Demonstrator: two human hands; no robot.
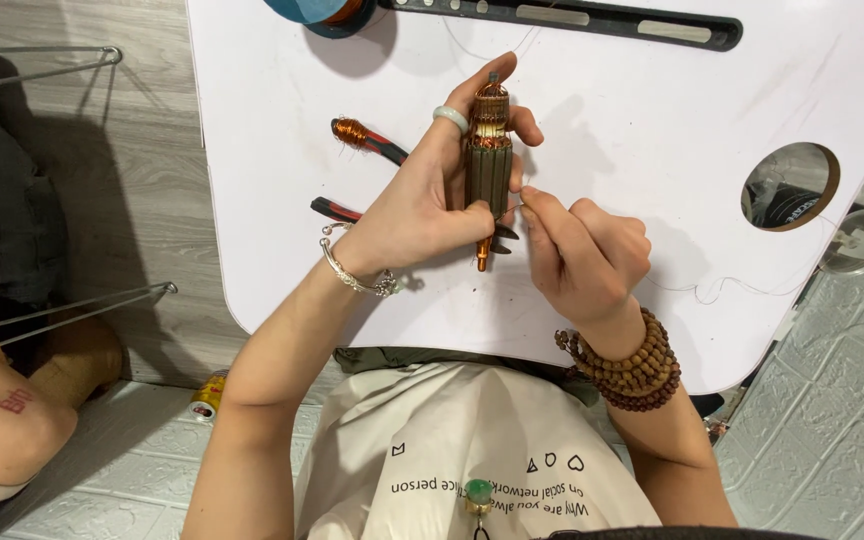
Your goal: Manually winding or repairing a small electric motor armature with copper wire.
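Note:
My left hand [430,195] grips a motor armature [489,165] upright over a white tabletop [612,130]. The armature has a grey slotted core, copper windings near its top and an orange shaft tip at the bottom. A pale ring sits on the left index finger and a silver bracelet on the wrist. My right hand [582,255] is beside the core's right side, its fingers pinched on a thin copper wire [515,207] coming off the core. A string of brown wooden beads wraps the right wrist.
Red-and-black pliers [372,142] lie on the table left of the armature, with copper wire bunched on one handle. A black bar [592,20] runs along the far edge. The table has a round hole [790,186] at right. Another person's arm [2,410] is at lower left.

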